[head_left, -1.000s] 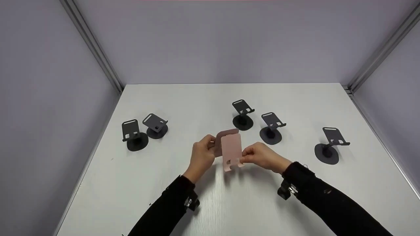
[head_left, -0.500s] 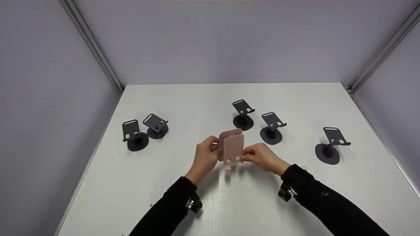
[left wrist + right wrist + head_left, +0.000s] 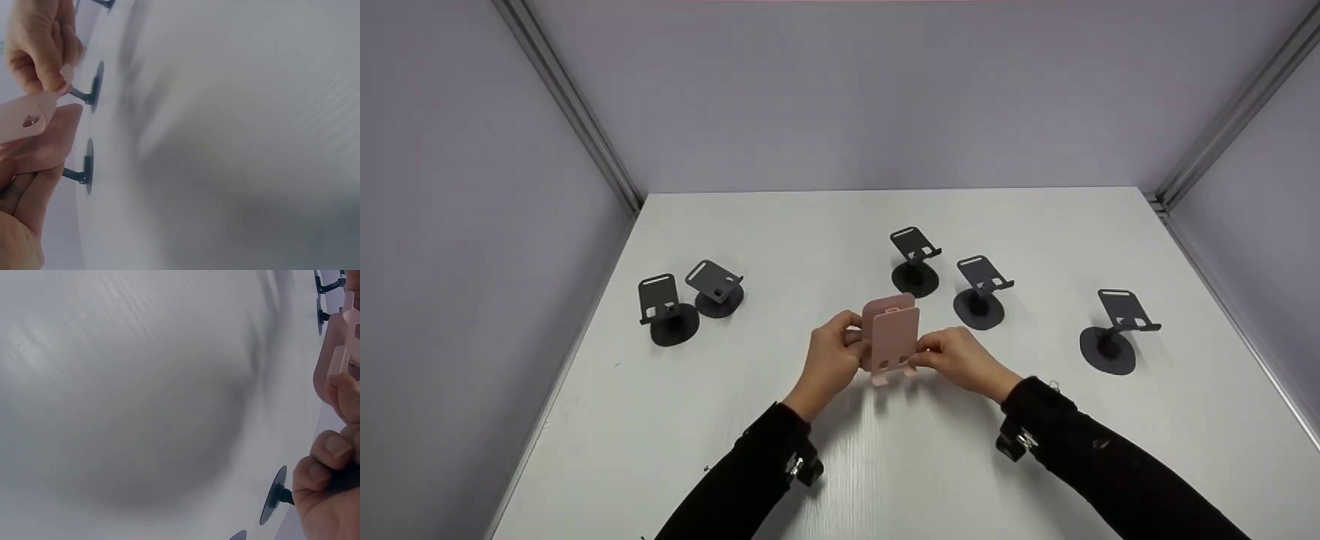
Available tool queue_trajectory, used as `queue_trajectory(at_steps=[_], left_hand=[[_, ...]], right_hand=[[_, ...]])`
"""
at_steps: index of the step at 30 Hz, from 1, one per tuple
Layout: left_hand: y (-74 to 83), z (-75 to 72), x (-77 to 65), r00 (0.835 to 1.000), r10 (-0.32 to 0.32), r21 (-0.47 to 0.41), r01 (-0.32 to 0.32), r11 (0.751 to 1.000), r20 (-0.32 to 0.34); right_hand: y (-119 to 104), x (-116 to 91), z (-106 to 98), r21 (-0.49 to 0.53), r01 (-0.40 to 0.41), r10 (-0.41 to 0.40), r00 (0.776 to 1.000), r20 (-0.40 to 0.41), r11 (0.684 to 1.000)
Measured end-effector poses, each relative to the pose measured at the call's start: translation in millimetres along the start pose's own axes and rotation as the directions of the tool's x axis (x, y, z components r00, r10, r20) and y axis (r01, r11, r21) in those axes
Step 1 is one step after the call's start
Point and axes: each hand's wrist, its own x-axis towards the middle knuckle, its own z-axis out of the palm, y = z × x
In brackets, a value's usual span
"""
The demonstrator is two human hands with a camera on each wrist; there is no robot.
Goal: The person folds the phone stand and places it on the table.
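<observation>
A pink phone stand point(image 3: 895, 336) is held above the white table, its cradle plate facing me and its rounded base point(image 3: 59, 135) behind. My left hand point(image 3: 831, 361) grips the base at its left side, the thumb toward me. At the lower right corner of the cradle, my right hand point(image 3: 966, 363) pinches one of the lip hooks point(image 3: 66, 76) between thumb and finger. In the right wrist view, the right hand point(image 3: 332, 481) has its other fingers curled below the stand. The hinge arm between base and cradle is mostly hidden.
Several black phone stands stand around: a pair at left, one point(image 3: 658, 309) beside another point(image 3: 718, 288); two beyond my hands, one point(image 3: 915, 262) behind another point(image 3: 979, 292); and one point(image 3: 1114, 332) far right. Pale walls point(image 3: 840, 97) border the table point(image 3: 780, 225).
Both hands keep hold of the pink stand. My left hand has shifted slightly right, the base turning more squarely behind the cradle plate. The black stands have not moved.
</observation>
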Motion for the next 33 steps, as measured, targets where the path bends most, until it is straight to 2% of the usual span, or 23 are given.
queue_trajectory(at_steps=[7,12,17,22,33], left_hand=[[1.3,-3.2,2.6,1.0,-0.029,0.003,0.029,1.0,0.008],[0.4,-4.3,3.5,0.999,-0.046,0.021,0.046,0.999,0.011],[-1.4,-4.1,3.4,0.997,-0.068,0.023,0.068,0.997,0.03],[-2.0,-4.0,3.8,0.995,-0.089,0.018,0.089,0.996,0.042],[-3.7,-3.2,5.1,0.988,-0.13,0.011,0.13,0.991,0.078]], right_hand=[[-6.0,0.5,-0.9,-0.004,-0.042,0.042,0.999,0.012,0.999],[-10.7,2.1,-3.7,0.051,-0.106,0.105,0.994,0.033,0.993],[-12.1,2.7,-8.5,0.094,-0.169,0.169,0.986,0.004,0.981],[-12.1,2.4,-10.8,0.159,-0.228,0.232,0.973,-0.009,0.961],[-10.0,-0.8,-10.6,0.363,-0.297,0.297,0.953,0.057,0.883]])
